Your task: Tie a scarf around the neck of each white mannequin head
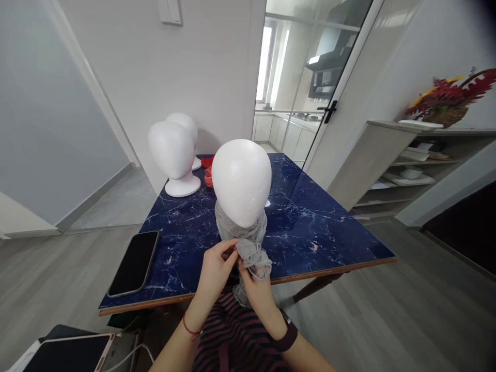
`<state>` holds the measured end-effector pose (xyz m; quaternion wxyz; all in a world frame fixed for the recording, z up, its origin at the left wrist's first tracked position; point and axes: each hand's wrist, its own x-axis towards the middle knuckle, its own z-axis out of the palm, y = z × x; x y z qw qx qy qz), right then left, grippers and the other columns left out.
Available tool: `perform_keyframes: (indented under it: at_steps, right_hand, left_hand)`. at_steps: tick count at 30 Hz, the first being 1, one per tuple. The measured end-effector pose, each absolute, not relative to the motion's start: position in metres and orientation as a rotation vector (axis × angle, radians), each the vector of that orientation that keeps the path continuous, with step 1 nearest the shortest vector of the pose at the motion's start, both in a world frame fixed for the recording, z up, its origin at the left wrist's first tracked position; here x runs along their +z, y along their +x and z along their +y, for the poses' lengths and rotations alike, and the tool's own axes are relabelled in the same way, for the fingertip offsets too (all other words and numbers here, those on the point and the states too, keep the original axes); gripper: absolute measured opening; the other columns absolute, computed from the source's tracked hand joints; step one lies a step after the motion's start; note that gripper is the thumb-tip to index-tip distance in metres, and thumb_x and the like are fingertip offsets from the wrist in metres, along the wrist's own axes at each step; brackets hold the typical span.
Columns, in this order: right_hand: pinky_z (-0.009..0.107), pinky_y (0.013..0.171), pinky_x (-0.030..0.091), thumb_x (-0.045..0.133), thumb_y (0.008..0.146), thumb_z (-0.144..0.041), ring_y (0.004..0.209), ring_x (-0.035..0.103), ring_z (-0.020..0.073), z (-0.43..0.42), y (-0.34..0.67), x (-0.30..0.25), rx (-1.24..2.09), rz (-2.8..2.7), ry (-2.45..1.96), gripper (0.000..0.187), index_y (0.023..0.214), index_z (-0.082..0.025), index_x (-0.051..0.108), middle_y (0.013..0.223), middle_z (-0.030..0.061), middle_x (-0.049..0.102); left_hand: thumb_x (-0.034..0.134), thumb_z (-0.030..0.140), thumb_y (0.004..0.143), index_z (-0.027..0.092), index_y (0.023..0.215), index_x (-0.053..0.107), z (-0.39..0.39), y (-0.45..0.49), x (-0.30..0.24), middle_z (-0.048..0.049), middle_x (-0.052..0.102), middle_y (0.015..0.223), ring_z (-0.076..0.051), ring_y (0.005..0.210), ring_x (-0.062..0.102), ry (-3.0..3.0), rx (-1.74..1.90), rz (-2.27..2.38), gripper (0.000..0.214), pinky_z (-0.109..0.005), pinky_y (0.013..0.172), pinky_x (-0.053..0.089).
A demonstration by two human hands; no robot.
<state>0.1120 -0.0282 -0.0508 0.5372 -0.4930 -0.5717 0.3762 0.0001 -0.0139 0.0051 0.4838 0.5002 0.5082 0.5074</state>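
A white foam mannequin head (pixel 242 178) stands upright near the front edge of the blue marbled table (pixel 302 227). Wrapped around its neck is a sheer grey scarf (pixel 253 253), gathered into a ruffled bunch at the front, with a tail hanging below the table edge. My left hand (pixel 217 263) pinches the scarf between thumb and fingers on the left of the bunch. From below, my right hand (pixel 256 289) grips the same gathered fabric, which partly covers its fingers.
Two more white foam heads (pixel 172 150) stand at the back left, beside a red cloth (pixel 208 173). A black phone (pixel 135 263) lies at the left front of the table. A tablet (pixel 70 354) sits lower left. Shelves (pixel 403 170) and a glass door (pixel 302 77) are beyond.
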Motion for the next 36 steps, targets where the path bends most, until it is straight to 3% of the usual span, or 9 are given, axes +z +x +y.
perform_keyframes:
  at_steps: [2, 5, 8, 12, 19, 23, 27, 32, 36]
  right_hand:
    - [0.045, 0.106, 0.034, 0.054, 0.085, -0.034, 0.115, 0.052, 0.0252, -0.026, 0.113, -0.048, 0.920, -1.337, -1.155, 0.032, 0.113, -0.022, 0.063, 0.110, 0.0098, 0.065]
    - [0.043, 0.106, 0.034, 0.058, 0.083, -0.035, 0.115, 0.052, 0.0245, -0.024, 0.114, -0.046, 0.976, -1.257, -1.116, 0.033, 0.112, -0.020, 0.063, 0.115, 0.0094, 0.063]
    - [0.040, 0.101, 0.039, 0.061, 0.081, -0.035, 0.108, 0.057, 0.0243, -0.022, 0.114, -0.047, 1.112, -1.188, -1.075, 0.031, 0.107, -0.019, 0.065, 0.112, 0.0091, 0.065]
    - [0.039, 0.098, 0.042, 0.058, 0.083, -0.039, 0.104, 0.059, 0.0237, -0.022, 0.111, -0.049, 1.230, -1.122, -1.089, 0.030, 0.103, -0.018, 0.062, 0.107, 0.0100, 0.065]
    - [0.037, 0.094, 0.044, 0.055, 0.085, -0.029, 0.104, 0.057, 0.0199, -0.033, 0.105, -0.049, 0.814, -1.228, -1.182, 0.026, 0.110, -0.021, 0.048, 0.108, 0.0083, 0.059]
    - [0.040, 0.102, 0.040, 0.046, 0.085, -0.015, 0.124, 0.046, 0.0228, -0.035, 0.103, -0.045, 0.602, -1.602, -1.184, 0.048, 0.132, -0.022, 0.040, 0.135, 0.0107, 0.047]
    - [0.044, 0.099, 0.043, 0.047, 0.082, -0.014, 0.127, 0.045, 0.0276, -0.025, 0.104, -0.046, 0.611, -1.809, -1.256, 0.063, 0.143, -0.023, 0.029, 0.145, 0.0094, 0.037]
    - [0.043, 0.094, 0.045, 0.055, 0.074, -0.015, 0.116, 0.054, 0.0295, -0.005, 0.108, -0.042, 0.768, -1.758, -1.254, 0.067, 0.138, -0.018, 0.036, 0.132, 0.0135, 0.051]
    - [0.038, 0.091, 0.044, 0.056, 0.072, -0.015, 0.102, 0.059, 0.0243, 0.013, 0.112, -0.032, 0.925, -1.687, -1.170, 0.050, 0.122, -0.018, 0.048, 0.114, 0.0092, 0.061]
  left_hand:
    - [0.068, 0.019, 0.068, 0.021, 0.080, 0.073, -0.006, 0.001, -0.002, -0.0029, 0.058, 0.079, -0.019, 0.081, 0.055, 1.397, 1.284, 1.371, 0.013, -0.030, 0.081, 0.043]
    - [0.074, 0.018, 0.061, 0.021, 0.091, 0.065, 0.001, 0.004, -0.013, -0.0023, 0.052, 0.089, -0.020, 0.090, 0.053, 1.287, 1.448, 1.489, 0.031, -0.033, 0.084, 0.043]
    - [0.081, 0.021, 0.056, 0.021, 0.101, 0.050, 0.002, 0.008, -0.019, -0.0052, 0.053, 0.103, -0.020, 0.095, 0.056, 0.898, 1.509, 1.376, 0.055, -0.033, 0.085, 0.045]
    - [0.080, 0.015, 0.060, 0.020, 0.104, 0.039, 0.006, 0.010, -0.016, -0.0054, 0.061, 0.092, -0.016, 0.081, 0.062, 0.548, 1.417, 1.136, 0.060, -0.030, 0.078, 0.047]
    - [0.071, 0.000, 0.056, 0.018, 0.108, 0.042, 0.020, 0.013, -0.017, -0.0010, 0.063, 0.079, -0.013, 0.067, 0.062, 0.515, 1.454, 1.219, 0.062, -0.026, 0.069, 0.046]
    - [0.063, -0.003, 0.055, 0.018, 0.107, 0.045, 0.025, 0.019, -0.020, 0.0002, 0.063, 0.079, -0.012, 0.065, 0.060, 0.469, 1.502, 1.252, 0.059, -0.027, 0.069, 0.046]
    - [0.063, -0.001, 0.058, 0.018, 0.104, 0.047, 0.020, 0.019, -0.016, 0.0002, 0.064, 0.077, -0.012, 0.065, 0.061, 0.396, 1.516, 1.139, 0.053, -0.026, 0.071, 0.047]
    - [0.061, 0.011, 0.069, 0.019, 0.110, 0.050, 0.007, 0.005, -0.018, -0.0012, 0.065, 0.086, -0.011, 0.079, 0.062, 0.391, 1.520, 0.900, 0.044, -0.024, 0.081, 0.046]
    - [0.063, 0.012, 0.069, 0.022, 0.119, 0.047, 0.001, -0.003, -0.029, -0.0022, 0.064, 0.098, -0.012, 0.094, 0.060, 0.628, 1.559, 0.938, 0.053, -0.023, 0.089, 0.042]
